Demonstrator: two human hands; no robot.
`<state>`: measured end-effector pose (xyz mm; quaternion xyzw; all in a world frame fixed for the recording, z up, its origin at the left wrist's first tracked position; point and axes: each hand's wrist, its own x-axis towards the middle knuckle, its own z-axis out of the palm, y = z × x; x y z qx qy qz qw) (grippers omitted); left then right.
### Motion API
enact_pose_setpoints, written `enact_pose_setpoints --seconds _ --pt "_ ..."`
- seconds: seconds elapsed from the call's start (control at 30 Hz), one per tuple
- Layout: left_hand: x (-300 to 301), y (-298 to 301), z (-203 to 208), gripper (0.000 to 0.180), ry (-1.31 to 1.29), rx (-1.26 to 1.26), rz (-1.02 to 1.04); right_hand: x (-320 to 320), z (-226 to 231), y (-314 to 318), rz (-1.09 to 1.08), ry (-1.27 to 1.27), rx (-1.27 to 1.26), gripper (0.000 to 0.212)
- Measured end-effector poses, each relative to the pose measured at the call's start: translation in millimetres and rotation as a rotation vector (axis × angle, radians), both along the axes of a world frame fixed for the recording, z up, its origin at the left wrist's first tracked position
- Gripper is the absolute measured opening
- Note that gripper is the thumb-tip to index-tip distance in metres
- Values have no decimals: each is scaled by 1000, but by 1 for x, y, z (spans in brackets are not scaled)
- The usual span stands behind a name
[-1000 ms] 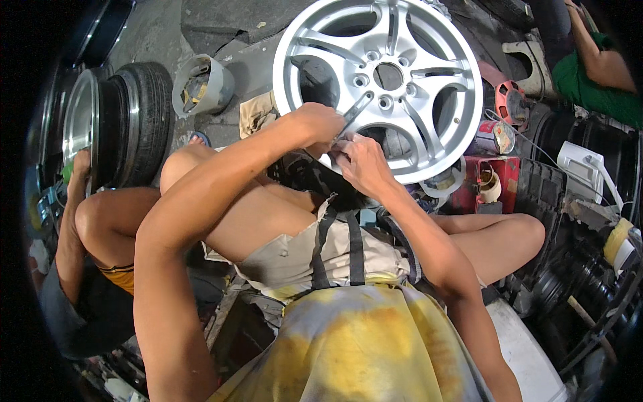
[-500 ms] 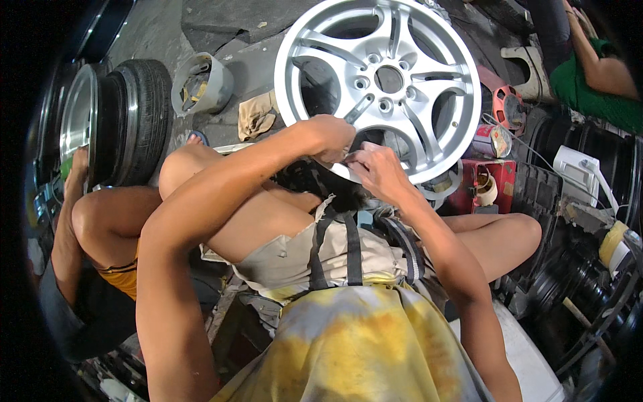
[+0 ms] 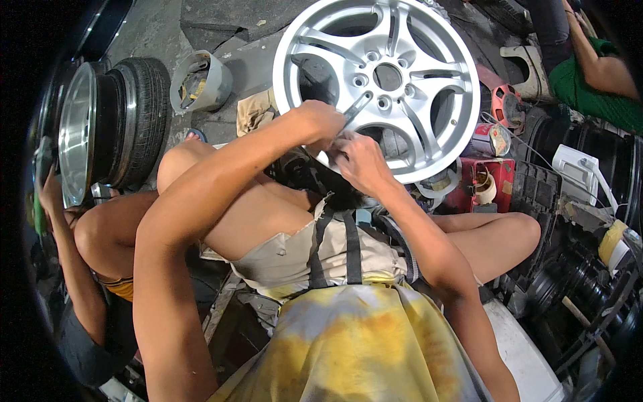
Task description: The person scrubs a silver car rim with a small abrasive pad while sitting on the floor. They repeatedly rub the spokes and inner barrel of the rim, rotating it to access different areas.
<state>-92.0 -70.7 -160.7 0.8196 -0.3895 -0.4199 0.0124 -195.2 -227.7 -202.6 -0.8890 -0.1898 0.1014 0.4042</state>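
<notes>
A silver multi-spoke alloy wheel [image 3: 415, 120] lies face up in front of me. My left hand [image 3: 321, 126] is at its near-left rim, fingers curled closed. Right beside it, my right hand [image 3: 362, 163] bends its fingers in a pinch at the same stretch of rim. The two hands nearly meet. Whatever they pinch, if anything, is hidden by the fingers. Under the wheel's near edge, between my legs, there is a dark, shadowed area.
To the left stand a bare rim [image 3: 75, 134] and a tyre [image 3: 144, 120], with a co-worker's hand [image 3: 50, 194] nearby. Beyond my left knee are a whitish bucket [image 3: 214, 84] and tan cloth [image 3: 254, 114]. A tin can [image 3: 492, 139] and red box [image 3: 506, 171] stand right. Another person in green [image 3: 589, 84] sits far right.
Both my hands have shifted a little left along the near rim. The wheel has barely moved. On the left, the co-worker's hand has moved down and outward from the bare rim.
</notes>
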Motion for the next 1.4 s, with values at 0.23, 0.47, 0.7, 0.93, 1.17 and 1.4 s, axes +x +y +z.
enact_pose_setpoints --seconds 0.23,0.47,0.7,0.93,1.17,1.4 --pt "-19 -7 -21 11 52 -148 103 -10 7 -28 30 160 -94 15" --pt "-10 7 -23 11 48 -93 112 -5 -2 -15 48 54 -57 14" --pt "-3 10 -16 17 -39 -59 75 -1 6 3 -15 16 -60 15" --pt "44 59 34 37 -192 -144 511 -1 19 -65 -362 109 106 12" --pt "-8 22 -9 36 126 -549 360 -20 2 -103 -495 388 270 16" --pt "-56 30 -20 20 29 -506 164 -22 4 -105 -453 310 222 15"
